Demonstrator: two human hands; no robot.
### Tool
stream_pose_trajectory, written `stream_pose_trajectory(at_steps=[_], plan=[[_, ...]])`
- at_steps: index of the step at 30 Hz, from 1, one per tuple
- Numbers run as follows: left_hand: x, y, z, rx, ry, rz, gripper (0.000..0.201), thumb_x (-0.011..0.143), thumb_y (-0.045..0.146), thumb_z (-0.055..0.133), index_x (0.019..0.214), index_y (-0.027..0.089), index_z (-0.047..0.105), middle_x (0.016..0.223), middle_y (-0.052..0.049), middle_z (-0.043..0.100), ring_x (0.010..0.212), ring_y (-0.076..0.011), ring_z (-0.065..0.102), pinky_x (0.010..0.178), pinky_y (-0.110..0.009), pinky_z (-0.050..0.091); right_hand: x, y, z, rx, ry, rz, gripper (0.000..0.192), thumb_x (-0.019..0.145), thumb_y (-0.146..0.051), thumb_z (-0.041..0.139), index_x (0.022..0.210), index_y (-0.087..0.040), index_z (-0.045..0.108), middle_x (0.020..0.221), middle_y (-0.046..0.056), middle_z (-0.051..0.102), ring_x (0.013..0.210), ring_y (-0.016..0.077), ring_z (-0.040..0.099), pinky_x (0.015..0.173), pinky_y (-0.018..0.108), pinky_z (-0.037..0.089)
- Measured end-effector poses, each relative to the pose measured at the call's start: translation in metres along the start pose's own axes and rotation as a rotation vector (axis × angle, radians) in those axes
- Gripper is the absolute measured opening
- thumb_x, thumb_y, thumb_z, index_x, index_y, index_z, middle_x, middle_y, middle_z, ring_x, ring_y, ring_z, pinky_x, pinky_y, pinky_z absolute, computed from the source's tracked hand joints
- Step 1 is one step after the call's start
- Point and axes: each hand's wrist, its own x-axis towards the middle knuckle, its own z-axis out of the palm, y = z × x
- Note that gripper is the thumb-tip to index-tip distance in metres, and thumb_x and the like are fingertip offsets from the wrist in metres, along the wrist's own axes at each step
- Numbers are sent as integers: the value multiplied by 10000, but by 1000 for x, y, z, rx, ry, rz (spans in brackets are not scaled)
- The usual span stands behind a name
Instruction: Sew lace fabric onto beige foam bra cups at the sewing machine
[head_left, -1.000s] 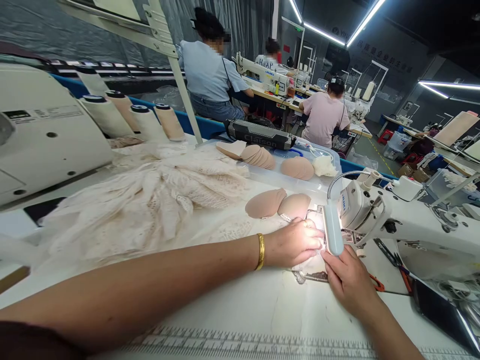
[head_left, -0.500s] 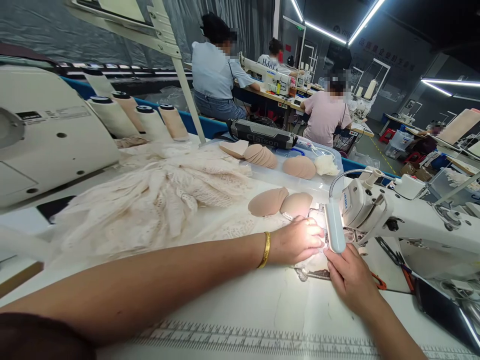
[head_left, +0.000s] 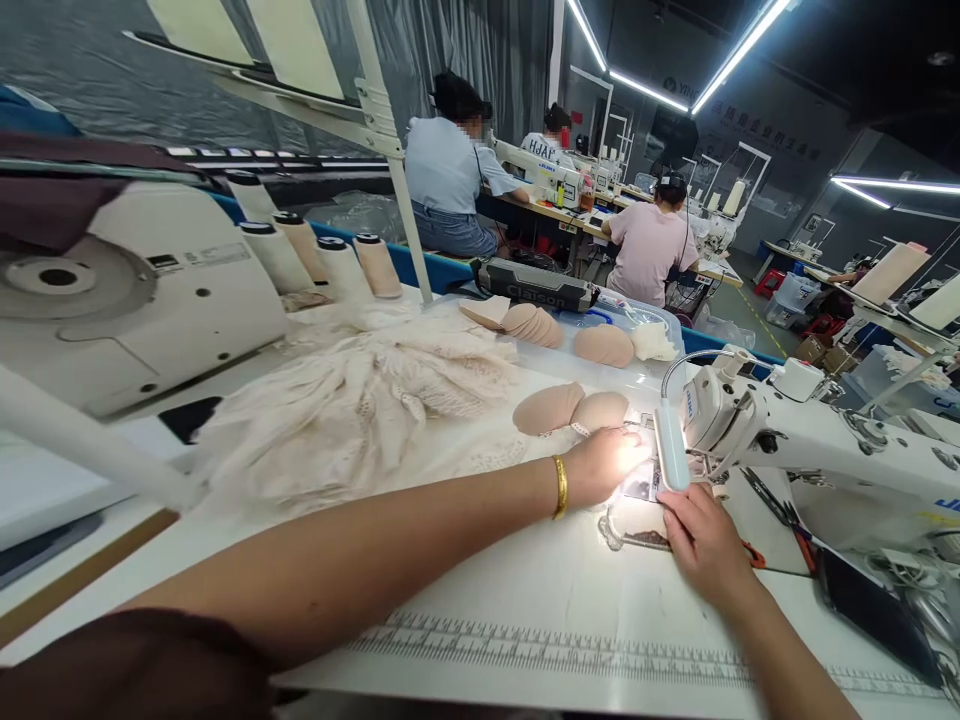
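Note:
My left hand [head_left: 606, 463] is closed beside the needle area, next to two beige bra cups [head_left: 547, 408]; glare washes out its fingertips and whatever they hold. A narrow lace edging [head_left: 579, 430] shows along the nearer cup. Close under the lit lamp [head_left: 671, 445], my right hand [head_left: 705, 530] has its thumb and fingers drawn together, and what they pinch is hidden. The white sewing machine [head_left: 795, 420] stands to the right, its needle hidden behind the lamp. Below my left hand, the metal machine bed [head_left: 641, 525] is exposed.
Cream lace fabric [head_left: 390, 390] is heaped on the left. Stacked beige cups [head_left: 604, 346] lie in a clear plastic tray [head_left: 510, 350] behind. Scissors [head_left: 772, 495] and a dark phone-like slab [head_left: 874, 610] lie right. A ruler strip [head_left: 562, 645] runs along the front. Co-workers sit beyond.
My left hand has drawn slightly up and back, and pale cloth that covered the machine bed has moved off it. My right hand stays near the lamp. The camera view has shifted left.

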Motion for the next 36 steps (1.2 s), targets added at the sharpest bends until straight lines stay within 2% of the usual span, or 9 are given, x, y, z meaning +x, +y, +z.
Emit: stream_pose_trajectory(at_steps=[4,9,11,15,17,19,21,27,36], plan=[[-16,1,-19,-79,-42,-67,188,783,29,519,892,167,584,808,-37,658,685,-180,558,643,-315,414,3,-19,-4,411,-74,363,245,998,-410,493,1139,-252,616,900,45,696,843,237,651,750,360,488],[-58,37,-58,-550,79,-134,150,902,240,588,1037,191,629,1077,-64,707,1002,-223,620,904,-355,477,20,-53,9,1037,-16,697,557,855,-449,700,1305,-223,462,763,-23,663,757,195,642,686,296,476],[-75,61,-68,-886,103,-343,191,910,360,629,993,189,645,1009,-64,710,957,-217,641,883,-363,500,25,-66,14,1114,38,732,608,815,-419,749,1309,-217,459,698,-57,622,651,158,588,649,277,452],[-101,101,-67,-1836,-113,-878,468,843,577,718,1038,159,642,948,-95,728,877,-215,710,844,-363,554,12,-95,22,1131,174,686,641,849,-426,736,1381,-233,435,761,-45,633,657,144,572,684,296,481],[-105,107,-58,-2074,98,-1027,477,799,517,799,1060,142,661,1037,-118,727,997,-219,703,964,-356,531,-5,-110,27,1118,240,652,620,873,-419,719,1401,-255,437,773,-46,626,678,145,580,709,303,498],[-104,106,-50,-2095,423,-1068,388,773,386,850,1026,137,691,1075,-108,721,1015,-195,683,979,-307,518,-24,-122,34,1119,271,637,641,882,-422,716,1429,-272,419,766,-44,624,688,155,599,704,305,510],[-99,103,-46,-2047,590,-1062,346,748,293,867,1015,143,707,1087,-94,722,972,-186,675,924,-290,532,-39,-130,41,1143,266,649,694,889,-447,711,1471,-275,373,836,-11,674,714,168,632,718,320,529],[-86,104,-48,-2138,498,-1091,335,822,397,798,1008,131,718,1027,-91,738,939,-208,677,863,-300,541,-44,-130,37,1152,326,725,814,864,-497,738,1525,-283,316,1250,102,687,1024,253,702,923,432,551],[-78,104,-48,-2143,602,-1077,259,744,320,871,821,124,720,821,-45,714,762,-162,637,759,-270,525,-52,-124,45,1078,389,723,864,814,-486,787,1518,-232,356,1132,113,725,916,248,712,854,406,569]])
